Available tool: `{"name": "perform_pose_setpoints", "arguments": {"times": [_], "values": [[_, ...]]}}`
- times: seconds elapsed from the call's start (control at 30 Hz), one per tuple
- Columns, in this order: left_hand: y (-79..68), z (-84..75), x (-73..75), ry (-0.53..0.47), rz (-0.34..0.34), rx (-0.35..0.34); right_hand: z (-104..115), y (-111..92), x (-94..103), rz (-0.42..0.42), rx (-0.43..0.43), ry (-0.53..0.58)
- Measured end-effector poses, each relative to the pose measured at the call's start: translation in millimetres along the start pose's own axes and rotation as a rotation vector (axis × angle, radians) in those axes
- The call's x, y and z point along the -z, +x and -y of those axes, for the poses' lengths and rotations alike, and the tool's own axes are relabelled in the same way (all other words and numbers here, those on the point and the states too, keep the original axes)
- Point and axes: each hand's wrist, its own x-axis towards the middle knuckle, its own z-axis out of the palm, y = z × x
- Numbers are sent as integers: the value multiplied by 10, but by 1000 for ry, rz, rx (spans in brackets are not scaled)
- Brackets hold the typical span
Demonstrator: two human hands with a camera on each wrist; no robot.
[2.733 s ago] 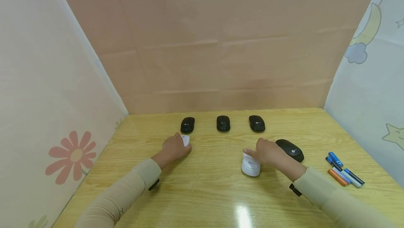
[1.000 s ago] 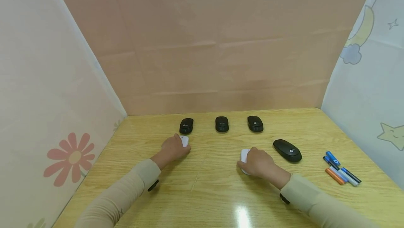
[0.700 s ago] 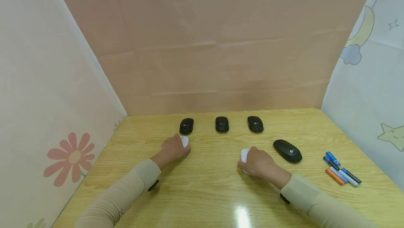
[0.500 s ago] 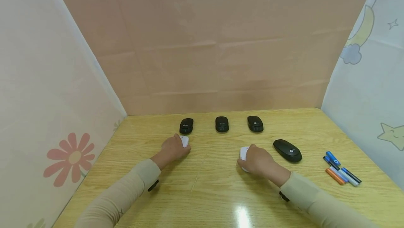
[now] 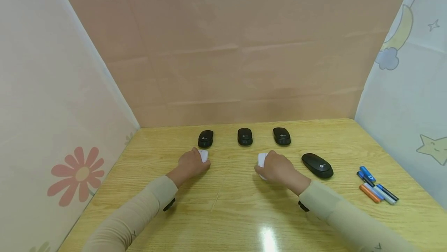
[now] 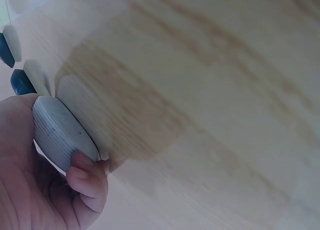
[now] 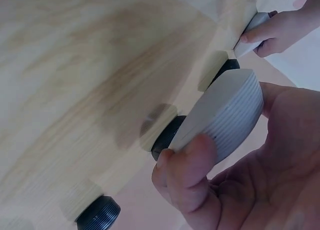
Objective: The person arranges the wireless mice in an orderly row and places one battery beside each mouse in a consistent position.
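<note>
My left hand (image 5: 192,163) grips a white computer mouse (image 5: 203,155) just in front of the leftmost black mouse (image 5: 205,138). In the left wrist view, the ribbed side of that white mouse (image 6: 65,132) shows between thumb and fingers, low against the wood. A second white mouse (image 5: 262,160) is held by my right hand (image 5: 277,168), mid-table and right of centre. The right wrist view shows its ribbed side (image 7: 235,117), with fingers curled at one end. Beyond stand a middle black mouse (image 5: 245,137) and a right black mouse (image 5: 281,136). The palms hide part of each white mouse.
Another black mouse (image 5: 317,165) lies tilted to the right of my right hand. Several markers (image 5: 377,186), blue, orange and grey, lie together near the table's right edge. The wooden table (image 5: 223,213) is bounded by a pinkish back panel (image 5: 223,50) and patterned side panels.
My right hand moved left onto the second white mouse, took hold of it, and shifted it away from me and to the left. The left hand kept its hold and stayed in place.
</note>
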Motion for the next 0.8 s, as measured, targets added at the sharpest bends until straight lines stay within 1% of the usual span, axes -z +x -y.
{"name": "perform_pose_setpoints", "arguments": {"times": [0.13,0.27,0.47,0.67,0.8], "values": [[-7,-9,9,0,13,-6,43,62,-8,-3,7,4],[-1,-5,4,-3,7,-4,105,123,-17,0,13,13],[8,-8,9,-6,5,-5,182,254,-37,7,-13,17],[12,-7,9,0,7,3,218,375,-64,27,-11,4],[10,-11,10,-12,-2,10,248,440,-109,37,-15,26]]}}
